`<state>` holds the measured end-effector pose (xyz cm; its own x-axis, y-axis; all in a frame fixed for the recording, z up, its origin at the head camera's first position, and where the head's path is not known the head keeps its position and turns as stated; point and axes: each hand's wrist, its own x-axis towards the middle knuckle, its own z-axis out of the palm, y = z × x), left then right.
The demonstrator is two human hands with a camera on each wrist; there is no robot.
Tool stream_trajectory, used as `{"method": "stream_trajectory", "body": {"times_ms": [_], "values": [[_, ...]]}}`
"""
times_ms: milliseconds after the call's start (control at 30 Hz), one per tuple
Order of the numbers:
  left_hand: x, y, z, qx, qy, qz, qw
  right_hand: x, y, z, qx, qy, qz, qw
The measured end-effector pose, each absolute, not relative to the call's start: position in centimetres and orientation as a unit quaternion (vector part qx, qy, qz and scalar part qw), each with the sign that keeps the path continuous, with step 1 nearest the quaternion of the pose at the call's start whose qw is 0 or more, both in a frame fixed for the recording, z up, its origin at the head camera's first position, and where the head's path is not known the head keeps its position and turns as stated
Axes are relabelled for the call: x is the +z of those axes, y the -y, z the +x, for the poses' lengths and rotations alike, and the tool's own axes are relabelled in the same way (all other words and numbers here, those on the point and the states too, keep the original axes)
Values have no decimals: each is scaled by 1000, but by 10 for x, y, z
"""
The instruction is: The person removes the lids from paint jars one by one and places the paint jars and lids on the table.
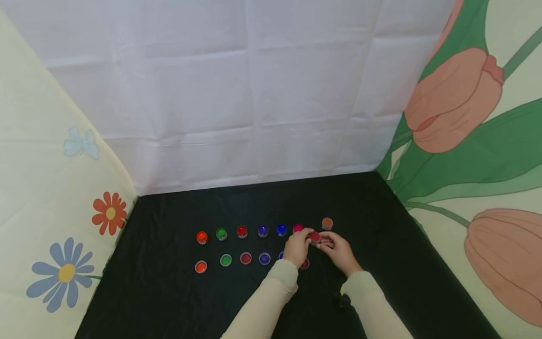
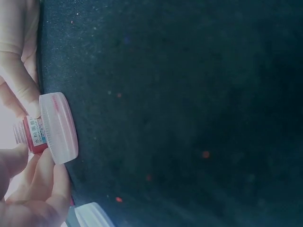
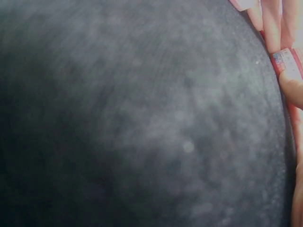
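Note:
A small paint jar [image 1: 314,237] of dark pinkish red is held between both hands over the black cloth. My left hand [image 1: 295,248] pinches its left side, and my right hand [image 1: 339,252] grips it from the right with thumb and fingers. In the left wrist view the jar [image 2: 36,135] stands upright with a printed label and a ridged top; whether a lid is on it I cannot tell. A clear pinkish lid [image 2: 59,127] lies in front of it, also seen as a round lid [image 1: 304,263] beside my left wrist. The right wrist view catches only part of the jar [image 3: 288,62].
A row of paint jars runs leftward: magenta [image 1: 298,228], blue [image 1: 281,230], red [image 1: 242,231], green [image 1: 221,234], orange [image 1: 202,238]. Round lids [image 1: 226,260] lie in front of them. A brownish-orange jar [image 1: 327,223] stands behind my right hand. Cloth walls [image 1: 254,94] enclose the table.

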<state>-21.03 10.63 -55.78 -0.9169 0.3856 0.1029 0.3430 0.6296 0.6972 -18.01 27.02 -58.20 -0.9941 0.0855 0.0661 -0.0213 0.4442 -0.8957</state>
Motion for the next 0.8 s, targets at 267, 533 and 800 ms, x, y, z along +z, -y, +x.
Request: {"method": "stream_trajectory", "body": {"times_ms": [267, 533, 800], "values": [[-559, -107, -211, 392, -899, 190, 37, -583, -271, -182, 541, 840, -21, 49], [-560, -108, -210, 395, -900, 183, 32, -584, -271, -181, 537, 841, -18, 55], [-561, -109, -209, 370, -908, 196, 7, -584, -270, -181, 537, 842, -26, 53]]}}
